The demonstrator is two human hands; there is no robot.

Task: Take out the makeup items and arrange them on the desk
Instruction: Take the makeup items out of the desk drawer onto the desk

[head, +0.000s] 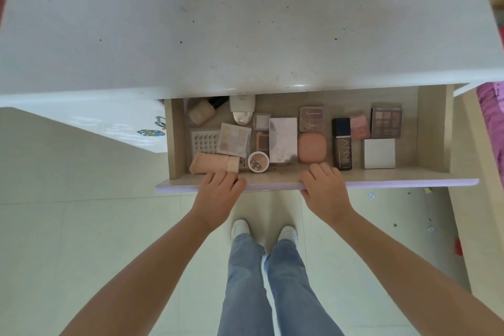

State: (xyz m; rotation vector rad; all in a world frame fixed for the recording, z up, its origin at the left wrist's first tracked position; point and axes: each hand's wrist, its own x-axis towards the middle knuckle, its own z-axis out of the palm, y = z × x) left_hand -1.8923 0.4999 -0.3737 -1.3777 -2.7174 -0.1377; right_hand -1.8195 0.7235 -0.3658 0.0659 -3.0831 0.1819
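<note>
The wooden drawer (433, 128) under the white desk (245, 22) stands pulled out. Both hands grip its front panel (395, 182): my left hand (218, 194) near the middle, my right hand (324, 190) beside it, fingers curled over the top edge. Inside lie several makeup items: a dark foundation bottle (341, 143), a pink square compact (311, 147), a silvery palette (282, 139), a round white pot (258, 161), an eyeshadow palette (386, 122), a white box (379, 153), a peach tube (214, 162) and a pale palette (234, 139).
The desk top is bare apart from dark specks. A white cabinet door with a metal handle (160, 121) sits left of the drawer. My legs and white shoes (240, 228) stand on pale floor tiles. Pink fabric (491, 106) shows at the right edge.
</note>
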